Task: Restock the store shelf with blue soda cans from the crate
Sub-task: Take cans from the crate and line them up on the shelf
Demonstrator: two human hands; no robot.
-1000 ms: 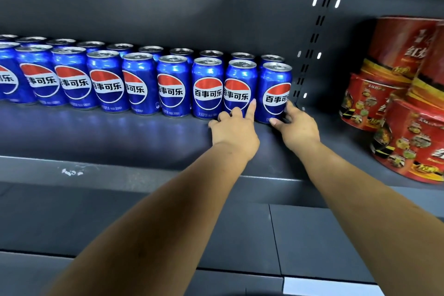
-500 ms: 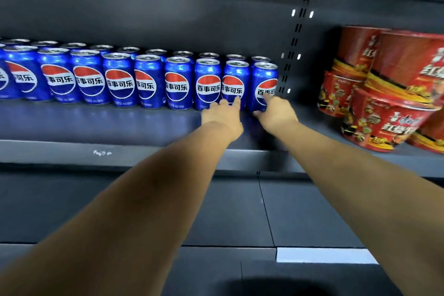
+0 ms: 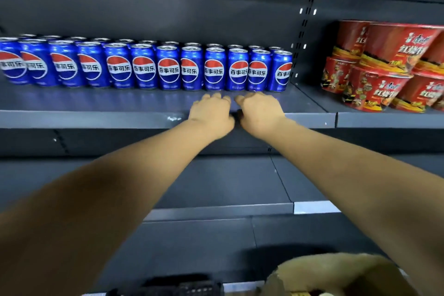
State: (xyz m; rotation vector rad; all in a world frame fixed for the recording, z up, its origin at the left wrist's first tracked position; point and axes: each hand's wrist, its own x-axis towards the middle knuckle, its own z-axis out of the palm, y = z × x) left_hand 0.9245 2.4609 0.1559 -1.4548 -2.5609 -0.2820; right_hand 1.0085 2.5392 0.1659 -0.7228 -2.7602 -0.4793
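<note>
Meanwhile, left hand [image 3: 211,109] and right hand [image 3: 258,108] loosely curled, empty, just before blue soda cans [image 3: 215,69].

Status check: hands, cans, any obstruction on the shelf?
Left hand and right hand empty, loosely curled, just short of the blue soda cans. Cans upright in two rows on the shelf. Red noodle bowls right, clear of cans.

We read 百事可乐 on the round red-white-blue emblem of the blue cans [image 3: 168,68]; the red noodle bowls [image 3: 379,86], right of frame, carry blurred characters.
</note>
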